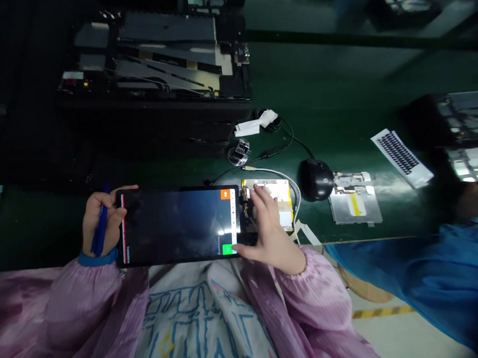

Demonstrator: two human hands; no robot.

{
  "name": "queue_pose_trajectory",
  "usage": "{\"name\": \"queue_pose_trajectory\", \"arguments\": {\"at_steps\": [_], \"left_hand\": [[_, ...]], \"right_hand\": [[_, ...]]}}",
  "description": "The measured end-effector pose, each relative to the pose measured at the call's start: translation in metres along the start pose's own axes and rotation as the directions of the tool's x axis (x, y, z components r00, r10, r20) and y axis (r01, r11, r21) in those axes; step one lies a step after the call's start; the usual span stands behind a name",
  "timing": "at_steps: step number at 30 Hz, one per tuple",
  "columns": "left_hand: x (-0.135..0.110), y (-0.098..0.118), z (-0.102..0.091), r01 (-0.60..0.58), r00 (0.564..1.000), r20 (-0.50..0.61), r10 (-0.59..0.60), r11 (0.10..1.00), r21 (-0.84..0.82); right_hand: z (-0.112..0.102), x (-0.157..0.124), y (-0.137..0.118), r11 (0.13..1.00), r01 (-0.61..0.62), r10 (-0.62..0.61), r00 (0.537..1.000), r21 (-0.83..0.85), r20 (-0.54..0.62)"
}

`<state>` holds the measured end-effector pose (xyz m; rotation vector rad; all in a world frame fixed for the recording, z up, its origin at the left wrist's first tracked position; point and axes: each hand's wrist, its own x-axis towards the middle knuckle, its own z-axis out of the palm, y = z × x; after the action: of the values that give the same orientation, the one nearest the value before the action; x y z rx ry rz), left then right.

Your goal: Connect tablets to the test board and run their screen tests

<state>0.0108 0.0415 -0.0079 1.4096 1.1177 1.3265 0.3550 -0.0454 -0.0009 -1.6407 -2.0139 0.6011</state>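
A black tablet (175,226) lies sideways in front of me, its screen mostly dark with an orange square, a pale icon strip and a green button on the right side. My left hand (92,210) grips its left end, thumb on the front edge, with a blue pen (100,227) also held in that hand. At the right end, the thumb of my right hand (271,237) is on or just over the green button. Its other fingers stretch over a yellow-edged battery and circuit assembly (288,203) on the table.
Stacked black trays (154,109) of device parts stand at the back left. Behind the tablet are a silver tally counter (239,152) and cables. To the right are a black mouse (316,179), a metal-backed assembly (354,202) and a label sheet (402,159). A blue-sleeved person (431,272) is alongside.
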Motion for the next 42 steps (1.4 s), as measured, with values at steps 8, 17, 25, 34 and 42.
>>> {"name": "queue_pose_trajectory", "arguments": {"at_steps": [8, 17, 25, 34, 42], "left_hand": [[0.003, 0.000, 0.000, -0.004, 1.000, -0.006, 0.004, 1.000, -0.006], [0.005, -0.003, -0.001, -0.004, 1.000, -0.012, 0.004, 1.000, -0.007], [0.006, 0.004, 0.001, 0.005, 0.999, -0.033, -0.003, 0.998, 0.059], [0.007, 0.004, -0.002, -0.015, 1.000, -0.006, 0.016, 0.995, 0.102], [0.006, 0.004, -0.002, -0.009, 1.000, -0.010, 0.010, 0.991, 0.131]], "right_hand": [[-0.005, 0.008, 0.046, 0.983, -0.147, 0.117, 0.963, -0.108, -0.244], [-0.002, 0.017, 0.039, 0.925, -0.107, 0.072, 0.992, -0.364, -0.108], [-0.013, 0.020, 0.046, 0.962, 0.020, -0.040, 0.997, -0.271, -0.068], [-0.038, 0.056, 0.050, 0.942, 0.305, -0.238, 0.901, -0.138, 0.363], [-0.043, 0.091, 0.044, 0.934, 0.327, -0.196, 0.807, -0.146, 0.557]]}}
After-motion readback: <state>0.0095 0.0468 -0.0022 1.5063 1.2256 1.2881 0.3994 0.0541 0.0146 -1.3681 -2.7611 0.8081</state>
